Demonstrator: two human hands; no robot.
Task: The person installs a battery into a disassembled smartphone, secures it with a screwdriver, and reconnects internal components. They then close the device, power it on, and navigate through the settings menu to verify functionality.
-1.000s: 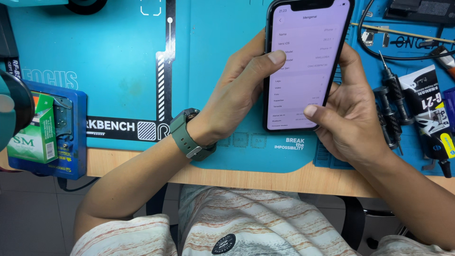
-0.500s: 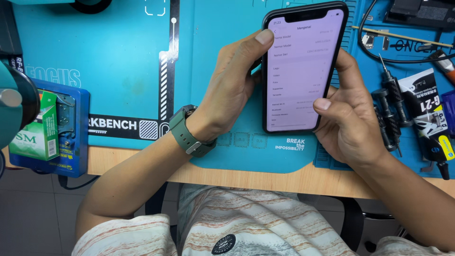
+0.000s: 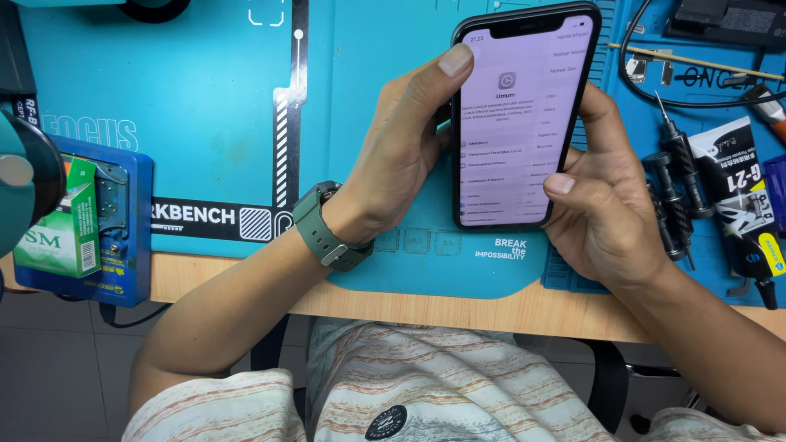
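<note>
In the upper middle of the frame, a slim black-framed smartphone (image 3: 520, 123) with rounded corners and a glossy, lit pale-lilac screen is held above a smooth teal rubber work mat (image 3: 205, 106). The right hand (image 3: 610, 205) cradles it from behind and along its right edge, fingers curled round the casing, the thumb pressed on the lower right rim of the glass. The left hand (image 3: 401, 155) grips the left edge, its thumb tip lying on the screen's upper left corner. A ribbed olive-green watch strap (image 3: 323, 229) circles the left wrist. At the right edge lie knurled black screwdrivers (image 3: 675, 188) and a black-and-white tube (image 3: 733, 184). At the left sits a green carton (image 3: 61, 225) on a blue rectangular block (image 3: 127, 229). The mat covers a pale wooden tabletop (image 3: 491, 307).
</note>
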